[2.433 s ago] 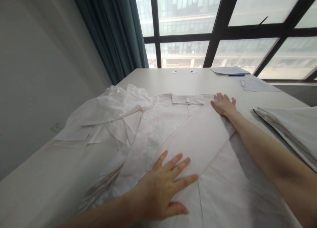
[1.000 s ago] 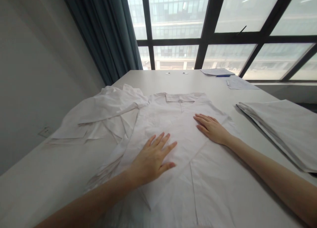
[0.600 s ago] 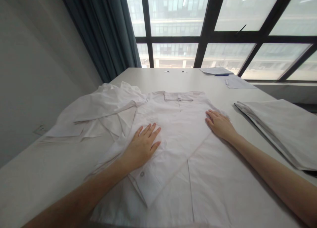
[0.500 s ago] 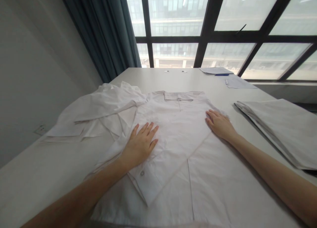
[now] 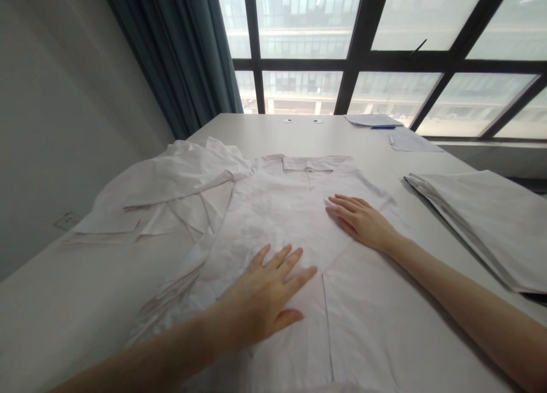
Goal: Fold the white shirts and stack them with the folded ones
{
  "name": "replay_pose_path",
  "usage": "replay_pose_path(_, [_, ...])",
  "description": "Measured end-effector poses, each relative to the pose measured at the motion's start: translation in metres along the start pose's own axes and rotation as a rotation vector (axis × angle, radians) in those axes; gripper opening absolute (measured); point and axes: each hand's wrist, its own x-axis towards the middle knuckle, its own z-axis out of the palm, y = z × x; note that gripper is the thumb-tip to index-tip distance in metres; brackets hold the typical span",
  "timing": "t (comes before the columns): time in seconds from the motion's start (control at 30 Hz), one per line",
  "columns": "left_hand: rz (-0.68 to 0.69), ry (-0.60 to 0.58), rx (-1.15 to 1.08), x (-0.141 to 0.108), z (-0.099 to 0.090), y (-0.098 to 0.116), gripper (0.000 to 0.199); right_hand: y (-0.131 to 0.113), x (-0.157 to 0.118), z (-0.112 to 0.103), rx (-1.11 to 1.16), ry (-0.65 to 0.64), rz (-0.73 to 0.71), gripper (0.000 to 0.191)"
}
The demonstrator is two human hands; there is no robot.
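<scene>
A white garment [image 5: 273,205] lies spread over the table, its collar at the far end and one sleeve [image 5: 179,174] stretched out to the left in loose folds. My left hand [image 5: 267,296] is over the lower middle of the garment, palm down with fingers spread. Higher up and to the right, my right hand [image 5: 361,219] rests flat on the cloth, its fingers extended leftward. Neither hand holds anything. A dark straight line runs down the lower front between them, and wrinkles bunch along the garment's left side.
Folded white cloth [image 5: 491,216] with a dark layer beneath lies on the right of the white table [image 5: 256,130]. Papers [image 5: 371,120] and a blue pen [image 5: 383,127] are at the far right. A dark curtain [image 5: 183,57] and windows stand behind; a wall socket is at left.
My left hand has moved right and nearer to me. My right hand has slid left across the cloth. The slanted flap with a round fastener at the lower left no longer shows.
</scene>
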Motion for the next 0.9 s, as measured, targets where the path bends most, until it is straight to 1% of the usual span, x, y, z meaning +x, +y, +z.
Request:
replay_pose_path(0.07, [-0.049,-0.006,0.001,-0.001,0.0,0.007,0.055,-0.001,0.0,0.0,0.016,0.004,-0.002,0.037])
replay_pose_path(0.1, [-0.068,-0.005,0.009,-0.002,0.0,0.009,0.052,0.0,0.0,0.0,0.019,0.009,0.004,0.037])
replay_pose_path(0.23, [-0.076,0.029,0.056,-0.003,0.005,0.013,0.027,0.0,0.0,-0.001,0.056,0.004,0.01,0.038])
replay_pose_path(0.3, [-0.057,0.064,0.084,-0.003,0.008,0.014,0.021,-0.001,0.001,-0.002,0.077,-0.001,0.008,0.038])
replay_pose_path(0.4, [-0.018,0.123,0.124,-0.003,0.008,0.014,0.021,-0.002,0.001,-0.002,0.079,0.006,0.006,0.038])
replay_pose_path(0.53, [0.034,0.219,0.131,-0.003,0.001,0.014,0.028,-0.002,0.0,-0.001,0.074,0.019,0.021,0.039])
replay_pose_path(0.6, [0.066,0.233,0.126,-0.004,-0.001,0.016,0.031,-0.001,-0.001,0.0,0.1,0.024,0.057,0.04])
replay_pose_path(0.7, [0.107,0.208,0.11,-0.006,0.001,0.019,0.03,0.002,-0.002,0.002,0.183,0.024,0.13,0.041])
replay_pose_path(0.77, [0.12,0.166,0.107,-0.008,0.003,0.019,0.026,0.003,-0.002,0.003,0.235,0.028,0.155,0.041])
replay_pose_path(0.83, [0.117,0.109,0.124,-0.008,0.004,0.018,0.024,0.004,-0.003,0.003,0.259,0.033,0.151,0.04])
replay_pose_path(0.9, [0.084,0.06,0.154,-0.006,0.002,0.013,0.024,0.004,-0.003,0.003,0.256,0.031,0.12,0.038])
